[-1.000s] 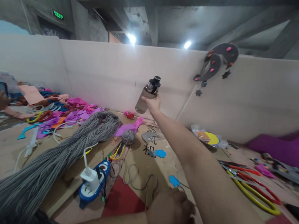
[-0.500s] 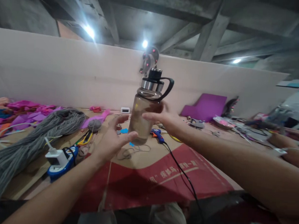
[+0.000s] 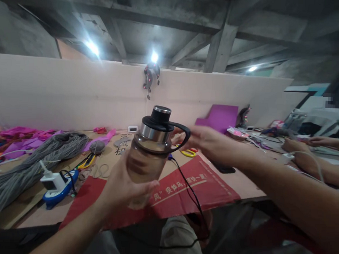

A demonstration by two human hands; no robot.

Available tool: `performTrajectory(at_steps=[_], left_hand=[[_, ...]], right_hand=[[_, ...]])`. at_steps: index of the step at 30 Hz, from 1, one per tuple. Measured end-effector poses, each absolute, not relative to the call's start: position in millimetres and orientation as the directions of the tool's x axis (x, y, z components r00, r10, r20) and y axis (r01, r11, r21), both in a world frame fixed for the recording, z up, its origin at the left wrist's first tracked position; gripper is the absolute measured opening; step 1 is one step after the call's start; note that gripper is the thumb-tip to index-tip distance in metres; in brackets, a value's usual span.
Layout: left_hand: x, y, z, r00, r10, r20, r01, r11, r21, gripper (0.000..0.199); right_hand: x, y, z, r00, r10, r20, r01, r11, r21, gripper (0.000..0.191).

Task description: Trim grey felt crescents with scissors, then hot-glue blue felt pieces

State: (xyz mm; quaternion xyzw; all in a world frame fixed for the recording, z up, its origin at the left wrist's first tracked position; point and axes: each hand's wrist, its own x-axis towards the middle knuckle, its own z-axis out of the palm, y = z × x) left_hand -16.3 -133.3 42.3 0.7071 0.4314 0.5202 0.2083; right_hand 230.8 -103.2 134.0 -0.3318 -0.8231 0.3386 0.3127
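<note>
A clear brownish water bottle (image 3: 146, 159) with a black lid, a steel band and a black carry loop is held up above the table, tilted slightly. My left hand (image 3: 123, 184) wraps round its lower body, the thumb across the front. My right hand (image 3: 205, 141) is beside the lid, its blurred fingers stretched out behind the carry loop. Whether those fingertips touch the bottle is hidden. Below lies a red and brown printed cardboard sheet (image 3: 178, 186). Yellow-handled scissors (image 3: 189, 153) rest beyond the bottle, near a black cable (image 3: 188, 187).
Grey yarn (image 3: 54, 149) and pink and purple scraps (image 3: 38, 137) lie at left, by a blue power strip (image 3: 60, 191) with a white charger. A purple sheet (image 3: 221, 117) leans on the white partition (image 3: 104, 87). A dark phone-like object (image 3: 225, 168) lies under my right arm. Another person's hands (image 3: 299, 152) work at right.
The bottle has come down and closer, and my left hand now grips its body. My right hand has left the bottle's side and shifted up beside the lid. The view has shifted.
</note>
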Motion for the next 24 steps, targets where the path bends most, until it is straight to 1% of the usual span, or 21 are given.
performTrajectory(at_steps=[1, 2, 3, 5, 6, 8, 10, 11, 12, 13, 16, 18, 19, 21, 23, 24], left_hand=[[-17.5, -131.4, 44.7, 0.082, 0.816, 0.572, 0.438, -0.545, 0.715, 0.074], [-18.1, -129.2, 46.8, 0.092, 0.799, 0.595, 0.468, -0.562, 0.682, 0.077], [-18.4, -126.8, 48.6, 0.116, 0.774, 0.622, 0.486, -0.59, 0.644, 0.081], [-18.5, -122.2, 50.1, 0.183, 0.718, 0.672, 0.508, -0.654, 0.56, 0.09], [-18.8, -120.1, 49.7, 0.211, 0.697, 0.686, 0.527, -0.672, 0.52, 0.093], [-20.4, -116.4, 46.7, 0.232, 0.696, 0.68, 0.588, -0.657, 0.472, 0.091], [-23.3, -113.0, 42.0, 0.231, 0.723, 0.651, 0.626, -0.623, 0.469, 0.088], [-25.1, -111.3, 39.7, 0.225, 0.732, 0.643, 0.632, -0.612, 0.476, 0.088], [-27.0, -109.6, 37.9, 0.219, 0.737, 0.639, 0.634, -0.605, 0.482, 0.089], [-29.1, -107.9, 36.8, 0.216, 0.738, 0.639, 0.635, -0.603, 0.482, 0.091], [-35.1, -103.0, 38.3, 0.244, 0.722, 0.648, 0.64, -0.621, 0.452, 0.092], [-39.0, -100.2, 42.0, 0.271, 0.711, 0.649, 0.644, -0.635, 0.427, 0.091], [-40.9, -99.0, 44.0, 0.28, 0.71, 0.647, 0.644, -0.638, 0.421, 0.091], [-44.3, -97.5, 47.3, 0.299, 0.714, 0.633, 0.64, -0.643, 0.422, 0.092], [-46.2, -97.4, 49.3, 0.331, 0.717, 0.613, 0.624, -0.654, 0.428, 0.094], [-46.4, -97.9, 49.6, 0.347, 0.716, 0.605, 0.615, -0.661, 0.43, 0.094]], right_hand=[[239.1, -99.2, 145.2, -0.483, 0.805, 0.345, 0.334, 0.533, -0.777, 0.049], [244.8, -96.7, 156.4, -0.416, 0.824, 0.385, 0.328, 0.531, -0.781, 0.053], [247.6, -95.9, 167.0, -0.406, 0.821, 0.401, 0.341, 0.543, -0.767, 0.057], [244.5, -98.3, 184.2, -0.487, 0.797, 0.357, 0.437, 0.576, -0.69, 0.06], [239.4, -100.6, 189.9, -0.541, 0.784, 0.306, 0.511, 0.595, -0.621, 0.059], [225.3, -105.1, 194.4, -0.592, 0.777, 0.213, 0.659, 0.619, -0.428, 0.058], [211.0, -107.0, 191.0, -0.553, 0.809, 0.198, 0.77, 0.588, -0.249, 0.062], [205.1, -106.7, 187.4, -0.528, 0.821, 0.217, 0.798, 0.567, -0.203, 0.063], [200.5, -105.6, 183.3, -0.512, 0.825, 0.239, 0.809, 0.556, -0.191, 0.064], [197.1, -103.8, 179.1, -0.506, 0.824, 0.256, 0.804, 0.558, -0.206, 0.064], [192.9, -96.3, 169.2, -0.525, 0.806, 0.272, 0.746, 0.59, -0.309, 0.06], [193.2, -91.0, 166.1, -0.541, 0.792, 0.284, 0.708, 0.611, -0.355, 0.059], [193.9, -88.6, 165.6, -0.57, 0.763, 0.304, 0.674, 0.646, -0.359, 0.059], [196.5, -85.1, 166.1, -0.677, 0.651, 0.344, 0.565, 0.759, -0.324, 0.061], [200.4, -83.6, 168.5, -0.778, 0.524, 0.347, 0.449, 0.849, -0.278, 0.061], [202.5, -83.4, 170.3, -0.807, 0.491, 0.328, 0.416, 0.867, -0.275, 0.063]])
